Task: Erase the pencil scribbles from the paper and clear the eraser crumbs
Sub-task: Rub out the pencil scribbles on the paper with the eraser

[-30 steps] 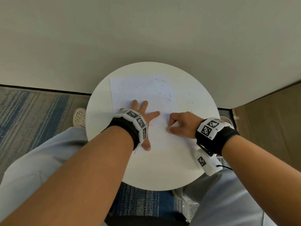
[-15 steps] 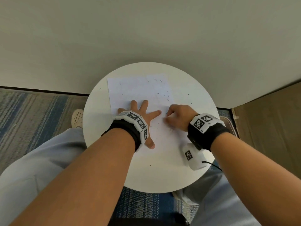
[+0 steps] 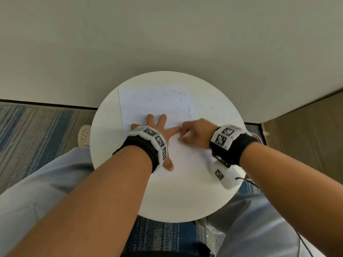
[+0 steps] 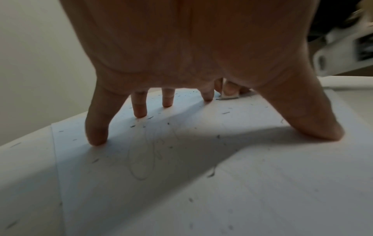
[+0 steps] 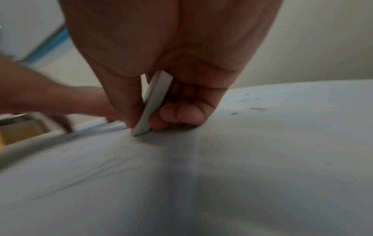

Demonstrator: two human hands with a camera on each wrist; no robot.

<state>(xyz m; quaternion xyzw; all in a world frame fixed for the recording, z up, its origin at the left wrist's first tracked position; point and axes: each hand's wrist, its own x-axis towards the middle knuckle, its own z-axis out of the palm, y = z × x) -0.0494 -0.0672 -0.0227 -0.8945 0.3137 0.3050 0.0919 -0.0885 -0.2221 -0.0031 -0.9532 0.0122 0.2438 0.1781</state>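
A white sheet of paper [image 3: 152,106] lies on a round white table [image 3: 185,197]. Dark eraser crumbs [image 3: 183,108] speckle its far right part. Faint pencil scribbles [image 4: 145,159] show under my left palm in the left wrist view. My left hand [image 3: 159,130] lies spread on the sheet, with its fingertips [image 4: 96,138] pressing the paper down. Just right of it, my right hand [image 3: 194,134] pinches a thin white eraser [image 5: 151,105] between thumb and fingers. The eraser's lower tip touches the paper. That same eraser [image 4: 229,96] shows beyond my left index finger.
A plain wall stands close behind the table. Striped blue-grey carpet [image 3: 37,127] lies to the left, and a brown panel [image 3: 306,130] stands at the right. My knees in light trousers flank the table's near edge, and a pale shoe [image 3: 84,135] shows at the left.
My right hand with the eraser has slid left and away, up to my left index finger. The left hand stays spread on the paper.
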